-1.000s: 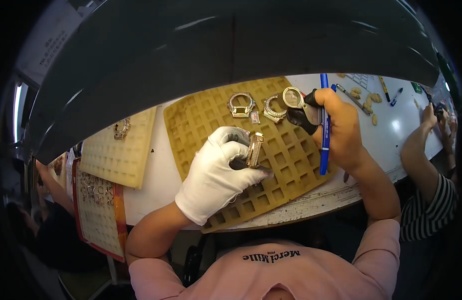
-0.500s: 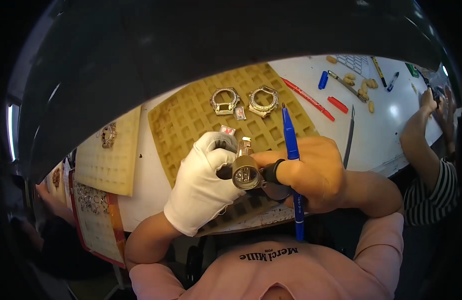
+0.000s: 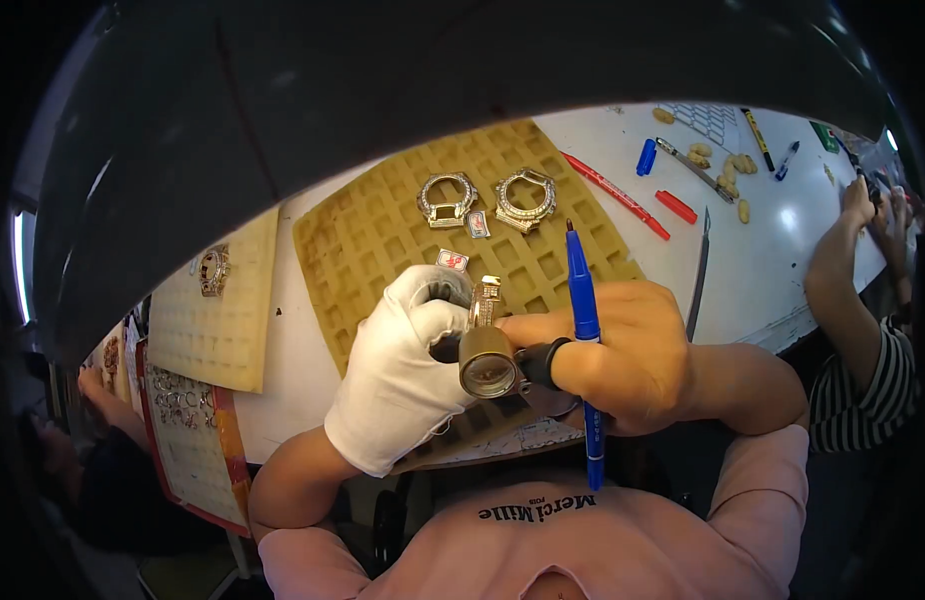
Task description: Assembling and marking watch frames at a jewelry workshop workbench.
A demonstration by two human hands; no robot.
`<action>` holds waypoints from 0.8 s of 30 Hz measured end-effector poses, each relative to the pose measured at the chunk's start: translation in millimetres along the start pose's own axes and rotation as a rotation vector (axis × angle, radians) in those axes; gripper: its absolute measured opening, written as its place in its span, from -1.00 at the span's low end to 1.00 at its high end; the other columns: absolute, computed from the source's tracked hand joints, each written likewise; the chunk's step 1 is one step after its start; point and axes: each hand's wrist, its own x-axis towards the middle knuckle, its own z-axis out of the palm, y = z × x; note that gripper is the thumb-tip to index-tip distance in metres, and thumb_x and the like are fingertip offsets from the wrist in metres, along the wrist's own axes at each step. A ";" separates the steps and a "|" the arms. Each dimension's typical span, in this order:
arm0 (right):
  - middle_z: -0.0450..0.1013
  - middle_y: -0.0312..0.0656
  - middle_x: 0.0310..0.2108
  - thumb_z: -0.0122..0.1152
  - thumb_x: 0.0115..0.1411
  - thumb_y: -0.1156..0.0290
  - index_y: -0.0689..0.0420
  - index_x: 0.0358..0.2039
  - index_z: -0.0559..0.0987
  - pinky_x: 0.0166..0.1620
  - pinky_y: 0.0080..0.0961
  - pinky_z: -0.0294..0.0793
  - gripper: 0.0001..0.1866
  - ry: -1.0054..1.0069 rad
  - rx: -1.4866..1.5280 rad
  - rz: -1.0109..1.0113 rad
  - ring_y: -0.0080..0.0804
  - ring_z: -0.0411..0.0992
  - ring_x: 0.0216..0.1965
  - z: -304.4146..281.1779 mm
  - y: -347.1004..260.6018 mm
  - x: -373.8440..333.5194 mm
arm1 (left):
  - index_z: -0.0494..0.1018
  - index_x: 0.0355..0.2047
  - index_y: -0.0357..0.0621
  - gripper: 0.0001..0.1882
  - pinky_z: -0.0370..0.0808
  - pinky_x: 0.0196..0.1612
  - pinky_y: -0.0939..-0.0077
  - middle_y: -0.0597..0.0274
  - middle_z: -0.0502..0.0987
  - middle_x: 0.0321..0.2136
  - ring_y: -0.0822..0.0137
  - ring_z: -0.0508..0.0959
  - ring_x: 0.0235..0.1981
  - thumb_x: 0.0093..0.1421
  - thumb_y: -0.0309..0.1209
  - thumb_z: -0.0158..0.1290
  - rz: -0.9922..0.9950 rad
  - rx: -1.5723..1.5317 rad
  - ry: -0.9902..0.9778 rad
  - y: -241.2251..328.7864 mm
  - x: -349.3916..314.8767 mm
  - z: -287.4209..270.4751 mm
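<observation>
My left hand (image 3: 388,370), in a white glove, is closed around a stone-set metal watch case (image 3: 485,296), mostly hidden by the fingers. My right hand (image 3: 633,350) is bare and grips a dark metal loupe (image 3: 488,362) just in front of that piece. A black band circles one of its fingers. Between the same hand's fingers runs an uncapped blue marker (image 3: 583,285), tip pointing away from me. Beyond both hands, two stone-set watch cases (image 3: 430,212) (image 3: 520,213) lie on a tan waffle-grid mat (image 3: 348,235), with small printed tags (image 3: 453,260) beside them.
Right of the mat lie a red marker (image 3: 623,200), a red cap (image 3: 676,207), a blue cap (image 3: 647,157), tweezers (image 3: 699,280), peanuts (image 3: 728,185) and pens. At left are a pale mat (image 3: 218,330) with another watch piece and a red-edged tray (image 3: 163,450). Other people's arms (image 3: 833,240) flank both sides.
The loupe has tilted and shifted slightly toward me, showing more of its barrel. My right hand and the blue marker have dropped a little closer. Both hands keep their hold.
</observation>
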 end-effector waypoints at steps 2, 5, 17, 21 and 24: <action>0.55 -0.16 -0.44 0.29 -0.12 0.44 0.12 -0.45 0.47 -0.61 -0.48 0.42 -0.80 0.047 -0.024 -0.014 -0.36 0.46 -0.63 3.4 0.3 0.0 | 0.55 -0.44 -0.18 -0.70 0.44 -0.27 0.32 0.10 0.43 -0.34 0.10 0.48 -0.30 -0.20 -0.38 0.38 0.057 0.164 0.009 -5.0 -1.4 1.3; 0.55 -0.15 -0.44 0.28 -0.11 0.45 0.12 -0.45 0.47 -0.61 -0.48 0.43 -0.81 0.101 -0.034 -0.026 -0.37 0.46 -0.63 6.6 0.1 0.0 | 0.56 -0.44 -0.18 -0.71 0.43 -0.28 0.33 0.10 0.44 -0.36 0.12 0.47 -0.32 -0.19 -0.39 0.37 0.060 0.150 -0.017 -3.8 -0.7 -0.4; 0.55 -0.17 -0.41 0.28 -0.09 0.45 0.12 -0.45 0.46 -0.62 -0.50 0.39 -0.82 0.082 0.013 -0.012 -0.38 0.43 -0.65 2.7 -1.1 1.9 | 0.51 -0.46 -0.22 -0.70 0.46 -0.27 0.35 0.08 0.47 -0.33 0.11 0.50 -0.30 -0.20 -0.43 0.39 0.075 0.036 0.006 -6.5 -2.4 1.9; 0.56 -0.17 -0.39 0.28 -0.08 0.44 0.12 -0.44 0.47 -0.61 -0.50 0.38 -0.82 0.012 0.018 -0.005 -0.38 0.42 -0.65 -0.7 -1.3 -0.3 | 0.51 -0.46 -0.21 -0.69 0.46 -0.26 0.34 0.08 0.47 -0.34 0.11 0.50 -0.30 -0.21 -0.43 0.39 0.066 0.042 -0.006 -7.2 -1.4 1.9; 0.56 0.17 -0.29 0.30 -0.21 0.45 0.26 -0.37 0.41 -0.58 -0.38 0.54 -0.64 -0.070 0.059 -0.064 -0.14 0.54 -0.56 -6.0 0.1 1.3 | 0.50 -0.47 -0.23 -0.69 0.46 -0.27 0.34 0.09 0.46 -0.34 0.12 0.48 -0.31 -0.19 -0.42 0.39 0.079 0.057 -0.005 -6.0 -1.6 0.6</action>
